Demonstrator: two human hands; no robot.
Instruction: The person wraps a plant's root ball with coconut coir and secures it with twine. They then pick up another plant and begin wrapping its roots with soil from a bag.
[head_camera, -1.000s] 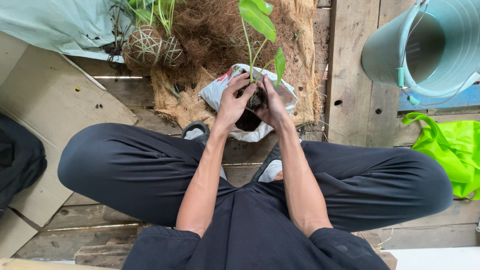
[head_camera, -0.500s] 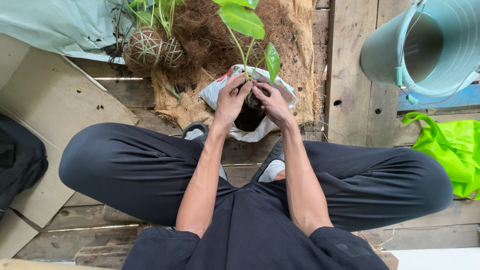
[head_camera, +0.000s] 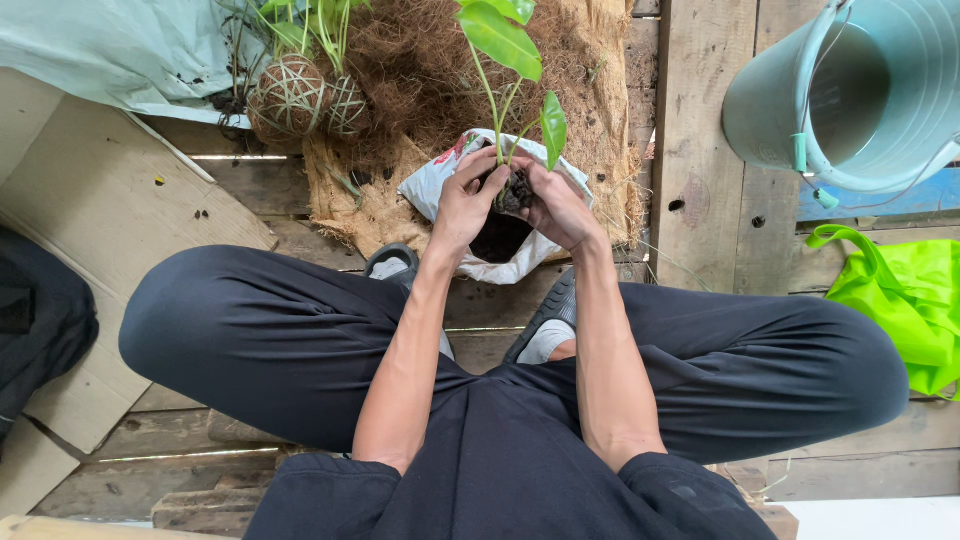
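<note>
Two hands (head_camera: 515, 200) around plant's soil ball (head_camera: 514, 190).

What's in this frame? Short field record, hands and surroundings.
left hand: cups the plant's soil ball
right hand: cups the same soil ball from the other side
plant: green leaves, thin stems, upright between the hands
bag: white, open, dark soil inside, below the hands
fibre mat: brown, under the bag
bucket: pale teal, upper right
green bag: right edge
</note>
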